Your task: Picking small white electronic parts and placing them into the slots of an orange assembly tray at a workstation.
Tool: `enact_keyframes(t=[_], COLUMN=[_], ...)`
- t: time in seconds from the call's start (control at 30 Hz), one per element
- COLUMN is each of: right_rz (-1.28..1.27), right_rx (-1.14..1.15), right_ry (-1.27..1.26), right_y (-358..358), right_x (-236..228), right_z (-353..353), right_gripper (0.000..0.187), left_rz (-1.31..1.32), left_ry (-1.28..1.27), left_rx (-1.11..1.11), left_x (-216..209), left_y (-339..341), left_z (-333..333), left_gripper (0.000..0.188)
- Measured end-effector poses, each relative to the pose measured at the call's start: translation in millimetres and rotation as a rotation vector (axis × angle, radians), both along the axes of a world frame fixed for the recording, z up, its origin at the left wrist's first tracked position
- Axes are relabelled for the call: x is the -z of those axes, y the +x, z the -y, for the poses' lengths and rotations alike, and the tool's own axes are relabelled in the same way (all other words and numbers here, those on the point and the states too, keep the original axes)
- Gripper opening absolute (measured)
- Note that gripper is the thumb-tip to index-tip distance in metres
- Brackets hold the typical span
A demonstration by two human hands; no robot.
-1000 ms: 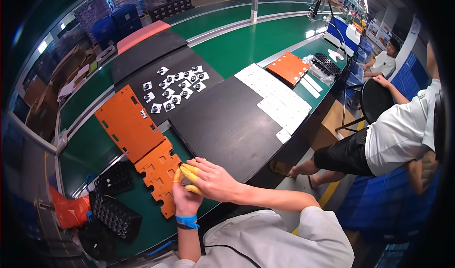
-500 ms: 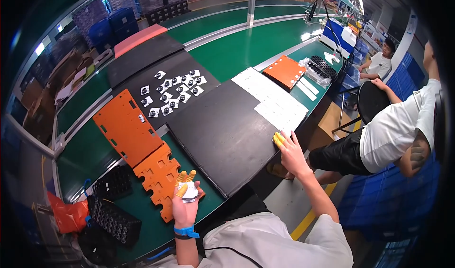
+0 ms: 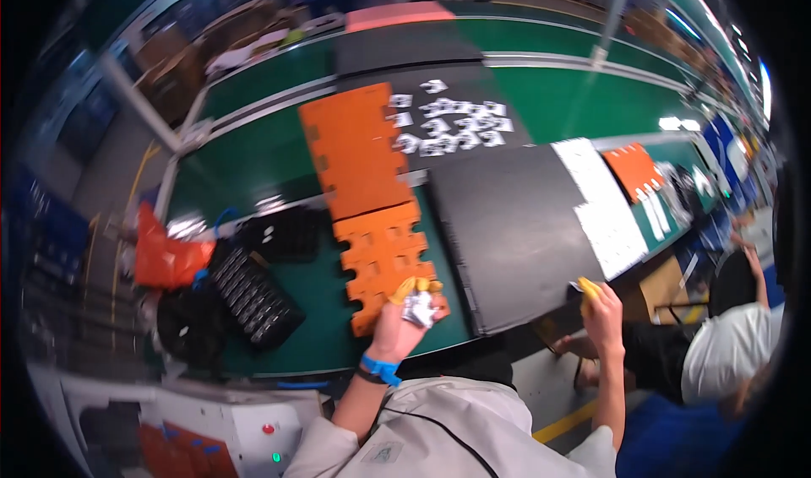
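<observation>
My left hand [image 3: 400, 328], with yellow finger covers and a blue wrist strap, is closed around a small stack of white cards [image 3: 419, 309]. It hovers over the lower end of the notched orange panel [image 3: 384, 263]. My right hand [image 3: 602, 309] is pinched at the near right edge of the black mat [image 3: 515, 233]; a small pale bit shows at its yellow-covered fingertips, blurred, and its kind is unclear. White squares with dark round parts [image 3: 460, 127] lie scattered on a farther dark mat [image 3: 397, 79].
A flat orange panel [image 3: 355, 149] adjoins the notched one. White sheets [image 3: 612, 233] lie on the right of the mat, near another orange panel [image 3: 632, 170]. Black trays [image 3: 253, 296] and an orange bag [image 3: 165, 250] are at left. A person [image 3: 726, 351] stands at right.
The view has swung left, so the bench appears shifted to the right. My right hand has gone from outstretched fingers to a pinch at the mat's edge. My left hand still holds the white cards.
</observation>
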State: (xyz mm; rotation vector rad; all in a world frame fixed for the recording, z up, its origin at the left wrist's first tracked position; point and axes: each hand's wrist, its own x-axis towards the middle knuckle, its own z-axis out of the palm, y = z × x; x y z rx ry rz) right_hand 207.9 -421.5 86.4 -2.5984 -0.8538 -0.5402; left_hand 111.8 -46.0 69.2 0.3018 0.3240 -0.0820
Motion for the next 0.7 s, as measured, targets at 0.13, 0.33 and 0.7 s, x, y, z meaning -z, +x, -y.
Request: enact_keyframes(t=[0.13, 0.33, 0.7], right_rz=[0.051, 0.147, 0.188], right_rx=[-0.046, -0.613, -1.111], right_ry=[0.2, 0.417, 0.255], right_y=[1, -27, -56], right_x=[-2, -39, -25], right_z=[-38, -226, -377], right_gripper=[0.032, 0.023, 0.045], left_rz=[0.136, -0.054, -0.031], left_ry=[-0.039, 0.231, 0.247], left_rx=[0.038, -0.189, -0.455], left_x=[14, 2, -2], left_y=[-12, -36, -107], left_z=[-10, -25, -91], left_gripper=[0.022, 0.03, 0.056])
